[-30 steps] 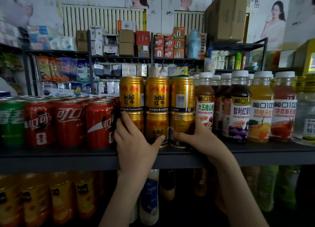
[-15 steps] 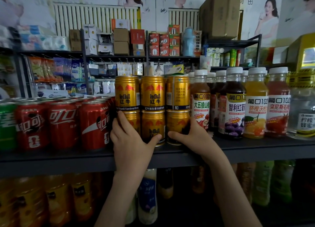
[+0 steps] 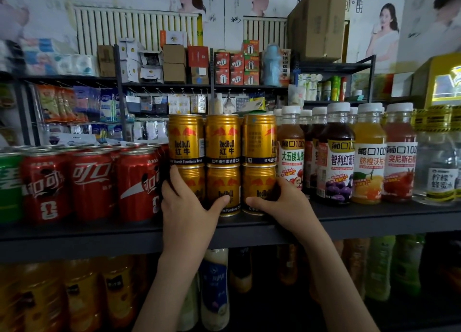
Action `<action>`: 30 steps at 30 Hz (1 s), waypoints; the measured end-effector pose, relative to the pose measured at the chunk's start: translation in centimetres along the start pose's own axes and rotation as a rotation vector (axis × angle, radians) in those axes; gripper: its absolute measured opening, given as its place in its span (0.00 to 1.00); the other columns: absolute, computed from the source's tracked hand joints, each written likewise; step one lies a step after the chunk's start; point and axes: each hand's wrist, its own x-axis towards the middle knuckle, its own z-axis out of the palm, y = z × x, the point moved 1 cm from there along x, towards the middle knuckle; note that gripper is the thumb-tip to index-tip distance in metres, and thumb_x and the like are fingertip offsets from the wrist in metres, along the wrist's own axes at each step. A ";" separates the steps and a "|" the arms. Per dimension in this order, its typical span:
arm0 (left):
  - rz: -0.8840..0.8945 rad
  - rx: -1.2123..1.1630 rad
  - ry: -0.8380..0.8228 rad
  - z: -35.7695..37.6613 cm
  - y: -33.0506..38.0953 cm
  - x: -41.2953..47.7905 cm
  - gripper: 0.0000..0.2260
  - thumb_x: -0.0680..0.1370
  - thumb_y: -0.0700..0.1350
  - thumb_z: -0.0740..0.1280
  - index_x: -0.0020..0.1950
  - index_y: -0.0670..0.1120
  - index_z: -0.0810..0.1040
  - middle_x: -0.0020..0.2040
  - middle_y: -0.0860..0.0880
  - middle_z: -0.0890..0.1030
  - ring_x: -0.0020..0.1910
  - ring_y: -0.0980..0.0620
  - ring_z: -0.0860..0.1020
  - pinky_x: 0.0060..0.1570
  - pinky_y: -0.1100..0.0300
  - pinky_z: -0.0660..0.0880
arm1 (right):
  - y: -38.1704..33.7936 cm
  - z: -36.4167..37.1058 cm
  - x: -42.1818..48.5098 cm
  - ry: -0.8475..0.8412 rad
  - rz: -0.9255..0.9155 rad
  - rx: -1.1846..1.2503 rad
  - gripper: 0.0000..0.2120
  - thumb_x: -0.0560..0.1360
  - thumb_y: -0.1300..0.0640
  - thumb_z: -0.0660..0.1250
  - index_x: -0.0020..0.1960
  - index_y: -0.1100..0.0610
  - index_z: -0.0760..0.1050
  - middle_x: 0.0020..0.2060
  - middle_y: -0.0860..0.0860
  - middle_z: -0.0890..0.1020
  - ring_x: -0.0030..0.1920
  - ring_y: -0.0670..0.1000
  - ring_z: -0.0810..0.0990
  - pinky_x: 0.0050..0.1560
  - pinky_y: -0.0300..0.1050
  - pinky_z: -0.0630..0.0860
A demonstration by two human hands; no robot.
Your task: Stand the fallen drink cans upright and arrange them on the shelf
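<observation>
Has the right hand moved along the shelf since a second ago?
No. The right hand still grips the lower right Red Bull can, against the hawthorn juice bottle.

Your left hand (image 3: 187, 207) covers much of the bottom-left can (image 3: 193, 182), its outer fingers lost beside the cola cans (image 3: 139, 184); your right hand (image 3: 284, 204) hides the right side of the bottom-right can (image 3: 258, 187), fingertips out of sight behind it. The left edge cuts the green can (image 3: 8, 187), and the lower-shelf bottles (image 3: 82, 294) are too dark and blurred to read.
</observation>
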 end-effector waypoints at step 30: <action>-0.030 0.068 -0.138 -0.4 -0.9 1.2 0.58 0.66 0.64 0.72 0.74 0.50 0.30 0.72 0.38 0.61 0.65 0.38 0.69 0.58 0.48 0.71 | -0.8 0.7 -0.6 0.059 0.044 -0.120 0.35 0.66 0.41 0.75 0.65 0.53 0.65 0.58 0.48 0.77 0.58 0.50 0.76 0.53 0.46 0.75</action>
